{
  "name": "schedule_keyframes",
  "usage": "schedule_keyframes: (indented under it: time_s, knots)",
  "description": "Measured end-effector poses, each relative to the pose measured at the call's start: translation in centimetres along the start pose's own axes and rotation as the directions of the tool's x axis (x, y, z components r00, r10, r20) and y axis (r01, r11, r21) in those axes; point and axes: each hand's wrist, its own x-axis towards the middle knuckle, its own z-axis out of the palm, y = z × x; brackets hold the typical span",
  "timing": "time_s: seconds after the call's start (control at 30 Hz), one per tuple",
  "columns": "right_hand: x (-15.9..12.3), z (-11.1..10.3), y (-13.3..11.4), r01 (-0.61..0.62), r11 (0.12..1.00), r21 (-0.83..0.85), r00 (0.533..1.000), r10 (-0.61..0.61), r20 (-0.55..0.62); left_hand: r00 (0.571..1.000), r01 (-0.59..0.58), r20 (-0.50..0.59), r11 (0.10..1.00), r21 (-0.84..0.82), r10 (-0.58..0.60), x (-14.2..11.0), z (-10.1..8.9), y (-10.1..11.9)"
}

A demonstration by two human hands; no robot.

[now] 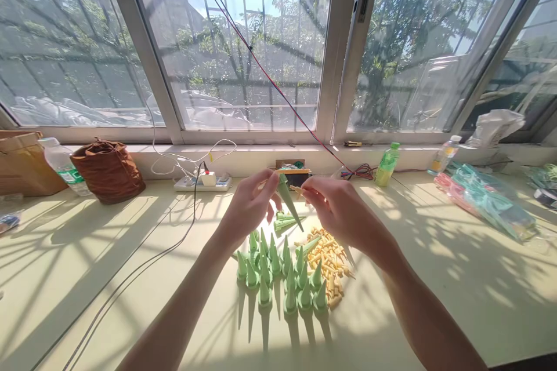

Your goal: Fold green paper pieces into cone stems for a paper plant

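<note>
My left hand (253, 203) grips a green cone (288, 200) by its wide end, its tip slanting down to the right. Close beside it, my right hand (333, 206) pinches a small tan peg (297, 189) that points toward the cone. Below the hands, several green cones (290, 295) stand upright with their points up. To their right lies a heap of small tan pegs (328, 258), with one green cone (308, 245) resting on its left side. A few more green cones (285, 221) lie flat behind the standing ones.
A power strip (203, 184) with cables sits at the back. On the left are a brown cloth bag (108, 171), a plastic bottle (65, 165) and a cardboard box (20, 162). Toward the right stand a green bottle (387, 165) and plastic bags (489, 200). Windows rise behind.
</note>
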Motion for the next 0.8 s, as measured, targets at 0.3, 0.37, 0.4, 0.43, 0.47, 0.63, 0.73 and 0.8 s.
schedule_keyframes:
  time_s: [0.3, 0.37, 0.4, 0.43, 0.47, 0.63, 0.73, 0.8]
  knots:
    - [-0.12, -0.52, -0.44, -0.010, 1.000, 0.017, 0.999, 0.009, 0.035, 0.990, 0.029, 0.142, 0.980, -0.198, -0.001, -0.04, 0.03, 0.58]
    - [-0.14, -0.60, -0.53, -0.010, 1.000, 0.018, 0.999, 0.009, 0.034, 0.985, 0.056, 0.174, 0.969, -0.242, -0.013, -0.06, 0.08, 0.55]
    - [-0.15, -0.62, -0.56, -0.009, 1.000, 0.016, 0.999, 0.008, 0.034, 0.983, 0.063, 0.183, 0.964, -0.257, -0.015, -0.07, 0.13, 0.51]
    - [-0.17, -0.63, -0.59, -0.007, 1.000, 0.014, 0.999, 0.007, 0.035, 0.983, 0.067, 0.183, 0.962, -0.265, -0.018, -0.09, 0.19, 0.46]
    - [-0.20, -0.62, -0.61, -0.004, 1.000, 0.012, 0.999, 0.003, 0.037, 0.984, 0.067, 0.175, 0.963, -0.263, -0.021, -0.11, 0.25, 0.41]
    - [-0.29, -0.45, -0.68, 0.031, 0.999, 0.016, 0.998, -0.032, 0.045, 0.993, 0.071, 0.111, 0.978, -0.197, -0.050, -0.23, 0.45, 0.37]
    - [-0.27, -0.41, -0.63, 0.035, 0.999, 0.017, 0.999, -0.036, 0.039, 0.992, 0.058, 0.123, 0.980, -0.191, -0.034, -0.25, 0.43, 0.51]
    - [-0.25, -0.45, -0.57, 0.026, 1.000, 0.011, 0.999, -0.027, 0.033, 0.991, 0.044, 0.134, 0.979, -0.197, -0.017, -0.23, 0.37, 0.60]
